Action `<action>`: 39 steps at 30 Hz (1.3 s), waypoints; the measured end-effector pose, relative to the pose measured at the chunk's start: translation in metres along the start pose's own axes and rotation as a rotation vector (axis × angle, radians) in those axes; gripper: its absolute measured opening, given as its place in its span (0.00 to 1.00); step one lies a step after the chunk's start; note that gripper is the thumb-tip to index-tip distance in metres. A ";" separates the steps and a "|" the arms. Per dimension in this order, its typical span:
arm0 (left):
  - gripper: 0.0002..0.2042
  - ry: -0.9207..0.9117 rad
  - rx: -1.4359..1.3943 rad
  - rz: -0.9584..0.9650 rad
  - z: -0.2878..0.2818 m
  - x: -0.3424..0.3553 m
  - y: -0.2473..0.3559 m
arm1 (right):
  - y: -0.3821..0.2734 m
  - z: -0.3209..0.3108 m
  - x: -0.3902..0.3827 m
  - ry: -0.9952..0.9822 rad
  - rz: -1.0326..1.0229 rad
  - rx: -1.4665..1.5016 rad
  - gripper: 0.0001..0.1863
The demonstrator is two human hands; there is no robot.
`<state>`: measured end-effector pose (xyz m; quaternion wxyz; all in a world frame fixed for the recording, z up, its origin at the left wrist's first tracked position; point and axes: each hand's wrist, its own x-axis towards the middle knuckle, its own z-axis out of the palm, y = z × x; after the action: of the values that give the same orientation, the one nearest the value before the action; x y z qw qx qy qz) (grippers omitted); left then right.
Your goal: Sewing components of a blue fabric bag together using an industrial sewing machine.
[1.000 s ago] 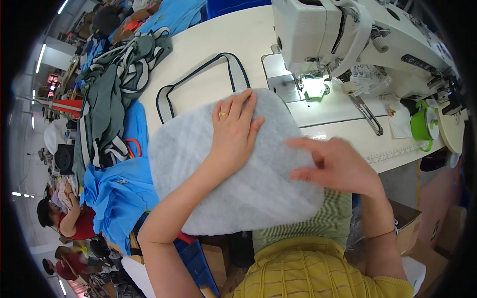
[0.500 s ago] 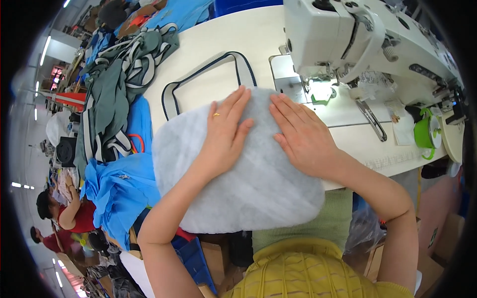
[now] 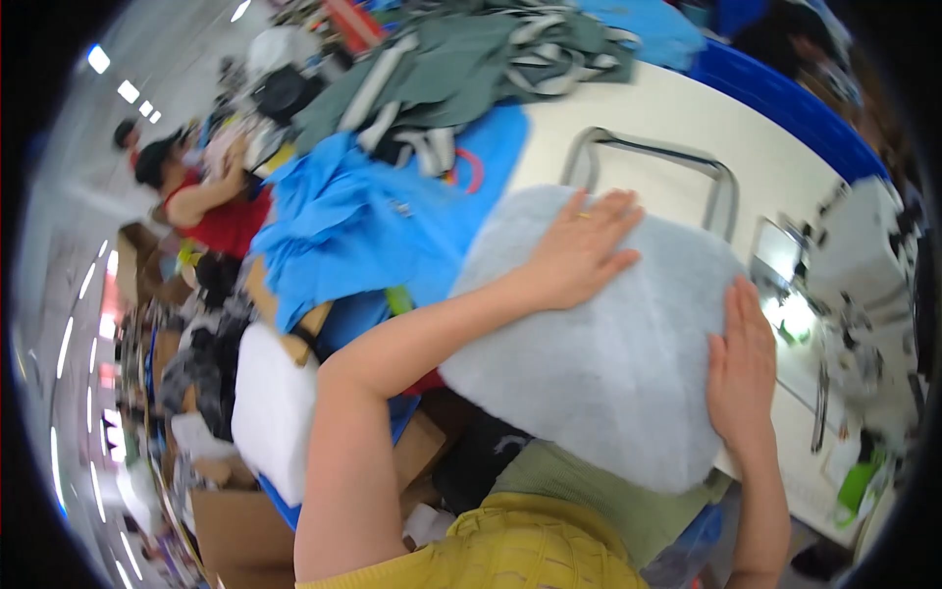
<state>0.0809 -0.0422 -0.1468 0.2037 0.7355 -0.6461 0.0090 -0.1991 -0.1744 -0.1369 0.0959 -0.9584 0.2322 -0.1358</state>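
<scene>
A pale grey, rounded piece of soft padded material [image 3: 589, 383] lies on the white table, hanging over my lap. My left hand [image 3: 584, 250] rests flat on its upper part, fingers stretched out and slightly apart. My right hand [image 3: 741, 368] lies along its right edge, fingers straight, near the sewing machine. A grey strap with dark edging [image 3: 667, 155] forms a loop on the table beyond the piece. The white sewing machine [image 3: 854, 245] stands at the right with its lamp lit.
Blue cloth [image 3: 343, 226] and grey-green strapped fabric [image 3: 432, 79] are heaped at the left of the table [image 3: 746, 147]. A blue bin [image 3: 785, 103] runs along the far edge. A green object [image 3: 854, 476] sits at lower right. A co-worker in red [image 3: 216, 216] works at upper left.
The view has swung to the left, so table and machine appear rotated and farther right. My right hand was lifted a second ago, then came down flat on the grey piece.
</scene>
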 end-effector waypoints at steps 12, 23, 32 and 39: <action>0.23 0.814 0.158 -0.470 -0.118 -0.100 -0.051 | 0.004 -0.004 0.000 -0.011 0.002 -0.028 0.29; 0.11 1.027 -0.030 -0.889 -0.239 -0.201 -0.192 | 0.006 0.000 0.001 0.000 -0.017 -0.027 0.30; 0.11 0.776 0.133 -0.714 -0.393 -0.124 -0.228 | 0.004 -0.001 0.001 0.029 -0.029 0.009 0.30; 0.13 0.508 0.091 -0.717 -0.382 -0.030 -0.136 | 0.005 0.004 0.001 0.045 -0.008 0.013 0.30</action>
<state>0.3015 0.1167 0.1560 0.3137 0.8958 -0.2787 0.1465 -0.1990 -0.1789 -0.1422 0.0964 -0.9553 0.2294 -0.1595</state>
